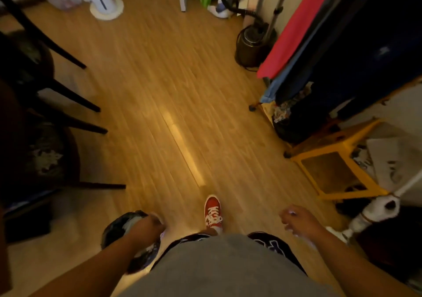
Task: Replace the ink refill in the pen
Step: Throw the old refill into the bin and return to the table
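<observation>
No pen or ink refill shows anywhere in the head view. My left hand (148,227) is at the lower left, fingers curled over the rim of a round dark patterned seat (116,232) beside my leg; blur hides the exact grip. My right hand (296,221) hangs at the lower right above the floor, fingers loosely bent and apart, with nothing in it. My red shoe (213,212) is stepping forward between the two hands.
Wooden floor (159,91) runs ahead. Dark chairs (57,104) with patterned cushions line the left. On the right stand a clothes rack with hanging garments (319,45), a garment steamer (253,43) and a yellow stool (331,171). A white tower fan (105,2) is at the far left.
</observation>
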A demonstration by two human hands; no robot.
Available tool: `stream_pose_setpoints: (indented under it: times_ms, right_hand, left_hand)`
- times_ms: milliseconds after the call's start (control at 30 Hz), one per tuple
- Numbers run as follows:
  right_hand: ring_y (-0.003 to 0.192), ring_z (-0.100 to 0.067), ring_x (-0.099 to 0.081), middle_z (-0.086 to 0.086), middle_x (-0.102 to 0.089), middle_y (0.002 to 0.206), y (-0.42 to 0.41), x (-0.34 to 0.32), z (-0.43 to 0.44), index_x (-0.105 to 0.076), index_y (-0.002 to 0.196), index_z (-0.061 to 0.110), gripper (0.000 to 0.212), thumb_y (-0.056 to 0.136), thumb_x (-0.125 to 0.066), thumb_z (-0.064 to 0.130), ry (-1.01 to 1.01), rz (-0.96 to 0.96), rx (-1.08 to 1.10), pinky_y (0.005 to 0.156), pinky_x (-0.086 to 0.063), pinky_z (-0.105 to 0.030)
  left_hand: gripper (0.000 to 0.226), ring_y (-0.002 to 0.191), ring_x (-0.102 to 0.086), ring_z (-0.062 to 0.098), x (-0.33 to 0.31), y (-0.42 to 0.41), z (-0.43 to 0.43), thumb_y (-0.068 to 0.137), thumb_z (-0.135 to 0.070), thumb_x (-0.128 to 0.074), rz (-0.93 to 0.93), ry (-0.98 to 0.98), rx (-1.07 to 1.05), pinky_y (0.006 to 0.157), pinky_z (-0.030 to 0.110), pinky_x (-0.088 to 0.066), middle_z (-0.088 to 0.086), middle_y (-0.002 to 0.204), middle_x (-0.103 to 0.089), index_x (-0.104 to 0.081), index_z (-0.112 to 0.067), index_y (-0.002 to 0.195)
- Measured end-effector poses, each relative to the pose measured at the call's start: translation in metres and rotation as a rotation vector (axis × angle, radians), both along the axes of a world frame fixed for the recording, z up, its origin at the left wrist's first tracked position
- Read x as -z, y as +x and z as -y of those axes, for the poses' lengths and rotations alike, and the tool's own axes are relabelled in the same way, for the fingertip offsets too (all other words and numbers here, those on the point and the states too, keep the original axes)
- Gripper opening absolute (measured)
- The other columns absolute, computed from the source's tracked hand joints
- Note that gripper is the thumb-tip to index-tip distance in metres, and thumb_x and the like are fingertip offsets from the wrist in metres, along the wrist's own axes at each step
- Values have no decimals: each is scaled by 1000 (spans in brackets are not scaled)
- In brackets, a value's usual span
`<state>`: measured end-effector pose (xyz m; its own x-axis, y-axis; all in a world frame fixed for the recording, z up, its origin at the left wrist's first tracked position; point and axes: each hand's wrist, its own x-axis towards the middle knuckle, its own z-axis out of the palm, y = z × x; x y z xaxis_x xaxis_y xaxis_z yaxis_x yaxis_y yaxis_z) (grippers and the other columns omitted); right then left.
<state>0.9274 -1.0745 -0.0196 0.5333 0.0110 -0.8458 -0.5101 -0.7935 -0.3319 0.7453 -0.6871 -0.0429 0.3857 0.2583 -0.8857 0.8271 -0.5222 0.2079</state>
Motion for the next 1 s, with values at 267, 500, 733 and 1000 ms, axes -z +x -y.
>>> stream_pose_setpoints:
  times_ms: [267,500,733,1000]
  right_hand:
    - [45,-17,-40,-12,-44,65,121,5,-10,-49,80,4,18,94,-58,12,-69,-107,-30,44,-28,-23]
    - [44,-17,-41,-14,-46,67,262,33,-56,-48,70,10,23,91,-58,13,-107,-116,-170,43,-27,-21]
    - [60,-25,-50,-12,-54,68,403,27,-165,-57,69,10,19,87,-58,14,-111,-118,-405,57,-40,-36]
    - [46,-13,-52,-2,-57,54,487,51,-363,-62,65,13,26,90,-57,12,3,-20,-784,46,-39,-23]
  left_hand:
    - [22,73,-66,19,-11,153,-15,91,-36,-58,203,-101,-292,64,30,-51,5,82,-71,-64,-17,80]
    - [22,75,-67,16,-13,264,-33,91,-37,-57,258,-93,-447,62,28,-52,2,84,-71,-65,-18,86]
    - [20,77,-66,15,-26,281,-66,90,-38,-58,163,8,-578,66,29,-52,2,83,-70,-64,-19,86]
    - [22,79,-64,21,-11,254,-111,87,-36,-63,9,52,-842,73,31,-51,7,82,-67,-62,-16,77]
